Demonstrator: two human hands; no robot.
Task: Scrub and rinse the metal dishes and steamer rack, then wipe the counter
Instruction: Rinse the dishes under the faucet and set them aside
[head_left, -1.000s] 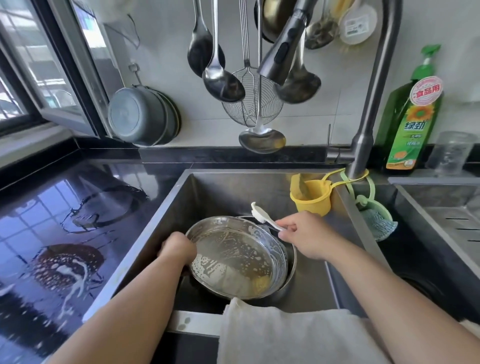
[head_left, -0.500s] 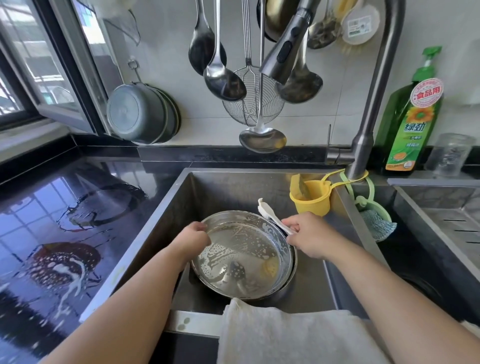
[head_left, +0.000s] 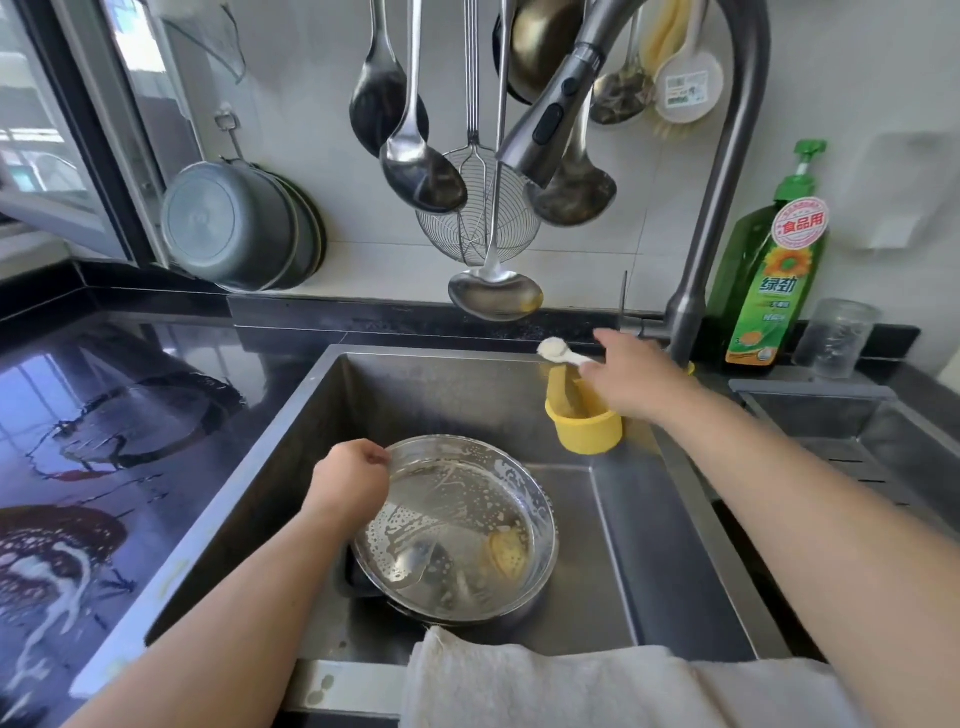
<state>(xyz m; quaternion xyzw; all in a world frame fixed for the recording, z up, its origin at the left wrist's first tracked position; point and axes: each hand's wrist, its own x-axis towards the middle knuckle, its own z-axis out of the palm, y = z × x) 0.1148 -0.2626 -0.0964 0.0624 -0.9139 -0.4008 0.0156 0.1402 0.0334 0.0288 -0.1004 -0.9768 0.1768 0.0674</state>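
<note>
STEP: rinse pending | DISH: soapy metal dish (head_left: 457, 530) lies in the sink (head_left: 649, 545), near its front-left corner | LEFT: your left hand (head_left: 350, 480) grips the dish's left rim | RIGHT: your right hand (head_left: 631, 382) pinches a white brush (head_left: 558, 351) at the sink's rear-right corner, just beside the faucet (head_left: 691, 312); nearer hand for water.

Left hand (head_left: 349, 480): forearm extended forward and down, fingers curled, thumb side up. Right hand (head_left: 631, 382): arm stretched far forward and up, fingers curled in a pinching grip, back of hand up.
</note>
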